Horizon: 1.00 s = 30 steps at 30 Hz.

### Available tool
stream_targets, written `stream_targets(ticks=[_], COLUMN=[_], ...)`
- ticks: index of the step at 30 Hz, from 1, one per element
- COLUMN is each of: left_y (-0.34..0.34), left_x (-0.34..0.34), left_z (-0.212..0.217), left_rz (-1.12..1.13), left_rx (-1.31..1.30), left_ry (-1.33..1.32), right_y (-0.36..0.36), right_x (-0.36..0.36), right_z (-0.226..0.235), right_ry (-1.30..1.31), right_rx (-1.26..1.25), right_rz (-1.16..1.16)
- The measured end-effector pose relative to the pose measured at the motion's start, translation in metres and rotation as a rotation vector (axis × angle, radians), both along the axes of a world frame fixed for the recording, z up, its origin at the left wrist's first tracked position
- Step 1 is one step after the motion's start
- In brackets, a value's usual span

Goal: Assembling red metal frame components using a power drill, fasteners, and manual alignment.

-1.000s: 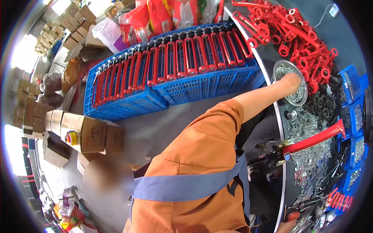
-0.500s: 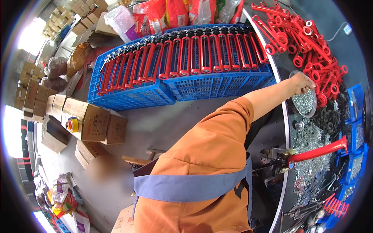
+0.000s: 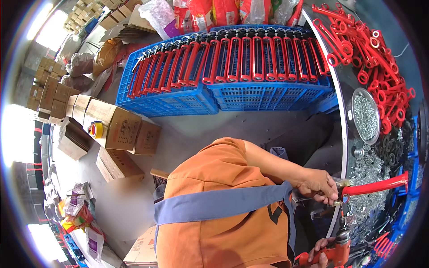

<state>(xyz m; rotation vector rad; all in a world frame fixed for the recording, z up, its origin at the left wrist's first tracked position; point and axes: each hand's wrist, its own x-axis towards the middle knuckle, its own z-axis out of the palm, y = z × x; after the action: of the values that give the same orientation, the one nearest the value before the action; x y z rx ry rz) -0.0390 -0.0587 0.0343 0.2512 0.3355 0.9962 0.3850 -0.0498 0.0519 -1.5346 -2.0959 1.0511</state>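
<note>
Fingers (image 3: 331, 189) of the left hand (image 3: 311, 183) bend inward at the near end of a red tubular part (image 3: 375, 186); whether they grip it cannot be told. Lower in view, the right hand (image 3: 321, 249) is wrapped around a red power drill (image 3: 342, 251). The part projects rightward above silver fasteners (image 3: 364, 167) heaped on the counter (image 3: 343, 134), where a metal bowl (image 3: 378, 124) holds similar pieces beside piled red ring-ended parts (image 3: 380, 58).

A grey floor (image 3: 196, 129) spreads left of the pale-edged workbench (image 3: 344, 143). Far off to the bench's left are bright white openings (image 3: 52, 33), probably windows though glare swallows their outlines, and the floor looks palest on that far side.
</note>
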Motion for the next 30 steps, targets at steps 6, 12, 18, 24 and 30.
stream_targets(ticks=[6, 12, 18, 24, 30], left_y=[-0.013, -0.013, -0.016, -0.02, -0.017], left_x=[0.009, 0.013, 0.02, 0.016, 0.016], left_z=[0.0, 0.008, 0.006, 0.017, 0.028], left_rz=[0.057, 0.054, 0.087, 0.063, 0.135], left_rx=[-0.073, 0.083, 0.11, 0.146, 0.373], left_ry=[-0.03, 0.137, 0.19, 0.271, 0.488], right_y=[-0.024, -0.041, -0.052, -0.063, -0.067], right_x=[-0.022, -0.043, -0.056, -0.077, -0.1], right_z=[0.001, 0.003, 0.01, 0.015, 0.023], right_ry=[0.122, 0.251, 0.372, 0.527, 0.671], right_rx=[-0.079, -0.131, -0.179, -0.202, -0.221], right_rz=[0.002, -0.01, -0.006, -0.018, -0.038])
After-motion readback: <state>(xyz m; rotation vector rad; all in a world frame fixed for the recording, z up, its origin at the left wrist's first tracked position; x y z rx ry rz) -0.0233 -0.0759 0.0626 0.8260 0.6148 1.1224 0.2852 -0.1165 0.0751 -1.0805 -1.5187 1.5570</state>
